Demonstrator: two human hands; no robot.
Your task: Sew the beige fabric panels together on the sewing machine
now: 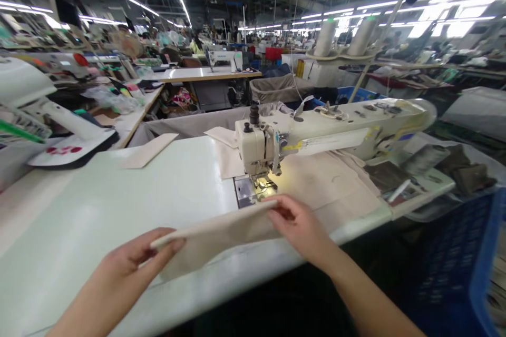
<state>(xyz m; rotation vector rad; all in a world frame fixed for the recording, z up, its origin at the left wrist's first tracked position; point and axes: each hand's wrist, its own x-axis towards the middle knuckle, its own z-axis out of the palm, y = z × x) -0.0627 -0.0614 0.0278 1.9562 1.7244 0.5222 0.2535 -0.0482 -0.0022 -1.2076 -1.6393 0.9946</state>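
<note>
Beige cloth (221, 237) is folded and held over the table (98, 210), lower middle of the frame, near the sewing machine (256, 147). Its edge is pinched by left grip (130, 268) and right grip (296, 226), seemingly to keep the fold taut.

Both arms are bare and enter from the bottom edge of the view, on the near side of the sewing machine (256, 147). The left hand (136, 255) lies farther from the machine, above a shorter visible stretch of left forearm (98, 300). The right hand (296, 226) lies closest to the machine, with the right forearm (367, 289) running long and slim behind it. Both forearms narrow smoothly toward the wrists, and the hands are slender, with long, thin fingers (283, 205). The nails are too small to make out. Bare skin runs unbroken from the fingers to the frame edge on both arms.
</note>
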